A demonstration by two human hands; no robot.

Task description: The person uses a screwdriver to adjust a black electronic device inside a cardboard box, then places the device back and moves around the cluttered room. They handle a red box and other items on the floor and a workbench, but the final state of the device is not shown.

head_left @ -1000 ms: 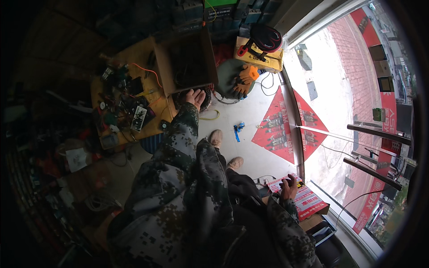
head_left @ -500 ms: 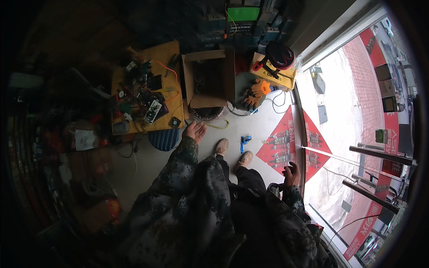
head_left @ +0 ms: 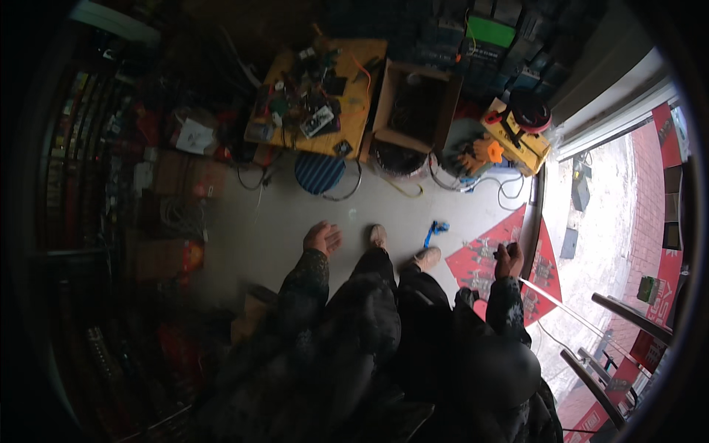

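Note:
My left hand (head_left: 323, 238) hangs above the pale floor with its fingers stretched out and nothing in it. Off to the right, my right hand (head_left: 508, 260) has curled fingers. Something dark shows at its fingertips, too small to make out. Beneath that hand lies a red diamond-shaped floor sticker (head_left: 473, 255) by the doorway. Between my hands, a small blue object (head_left: 437, 230) rests on the floor just beyond my shoes (head_left: 427, 258). Neither hand touches any of these things.
Ahead stands a wooden table (head_left: 375, 63) littered with electronic parts and wires, with a blue striped stool (head_left: 319, 173) at its near side. An open cardboard box (head_left: 384, 111), orange work gloves (head_left: 487, 150) and a yellow box (head_left: 528, 151) sit farther right. Shelves (head_left: 70, 162) line the left.
The view has swung left, so the table and boxes sit farther right in the picture. My left hand is farther from the table, and my feet have shifted a little.

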